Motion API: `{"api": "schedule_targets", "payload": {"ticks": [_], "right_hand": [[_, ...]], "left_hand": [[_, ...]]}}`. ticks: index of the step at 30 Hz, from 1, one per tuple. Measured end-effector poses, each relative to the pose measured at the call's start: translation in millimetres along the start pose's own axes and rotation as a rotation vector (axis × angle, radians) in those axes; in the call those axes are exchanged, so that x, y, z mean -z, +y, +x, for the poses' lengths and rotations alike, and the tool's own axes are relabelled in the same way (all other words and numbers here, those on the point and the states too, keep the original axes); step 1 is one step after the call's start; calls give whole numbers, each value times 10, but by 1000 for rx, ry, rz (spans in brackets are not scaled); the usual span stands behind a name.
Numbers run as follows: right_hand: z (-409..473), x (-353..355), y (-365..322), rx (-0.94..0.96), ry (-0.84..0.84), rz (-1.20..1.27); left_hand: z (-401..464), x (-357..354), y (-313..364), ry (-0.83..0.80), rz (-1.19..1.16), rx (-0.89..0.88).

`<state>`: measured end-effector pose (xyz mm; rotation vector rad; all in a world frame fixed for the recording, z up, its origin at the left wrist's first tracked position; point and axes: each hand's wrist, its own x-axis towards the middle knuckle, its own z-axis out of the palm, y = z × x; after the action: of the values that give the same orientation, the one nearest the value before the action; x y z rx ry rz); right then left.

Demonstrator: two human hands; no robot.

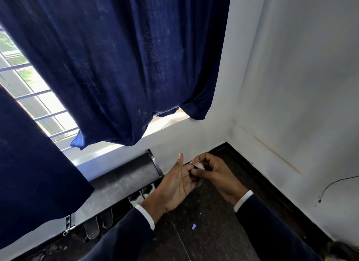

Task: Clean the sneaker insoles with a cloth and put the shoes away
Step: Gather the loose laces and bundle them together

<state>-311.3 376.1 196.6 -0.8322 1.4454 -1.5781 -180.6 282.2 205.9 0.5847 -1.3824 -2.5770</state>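
My left hand (175,185) is held palm up over the dark floor, thumb raised. My right hand (213,170) meets its fingertips and pinches a small pale cloth (198,165) that is bunched between both hands. Below and to the left, the toes of a pair of white sneakers (141,194) stick out from under the top of a low black shoe rack (126,177). A pair of grey shoes (99,222) sits on the same shelf further left. No insoles are visible.
A dark blue curtain (120,66) hangs over a barred window above the rack. White walls meet in a corner at right, with a black wire (330,186) on the wall. The floor (213,221) is dark speckled stone with a small blue scrap (193,226).
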Motion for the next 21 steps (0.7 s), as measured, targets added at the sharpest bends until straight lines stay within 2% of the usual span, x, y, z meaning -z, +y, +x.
{"api": "schedule_targets", "payload": {"ticks": [3, 8, 11, 14, 18, 21], "right_hand": [[-21, 15, 6, 20, 42, 29], [-85, 59, 168, 90, 156, -82], [-140, 135, 274, 35, 269, -180], [-190, 199, 333, 20, 295, -350], [-200, 196, 303, 151, 265, -477], [-179, 210, 308, 326, 249, -680]], "left_hand": [[17, -2, -72, 25, -42, -3], [21, -103, -224, 92, -69, -18], [30, -212, -322, 131, 41, -1], [60, -288, -388, 118, 137, 14], [73, -307, -203, 133, -40, 86], [34, -327, -129, 127, -107, 53]]}}
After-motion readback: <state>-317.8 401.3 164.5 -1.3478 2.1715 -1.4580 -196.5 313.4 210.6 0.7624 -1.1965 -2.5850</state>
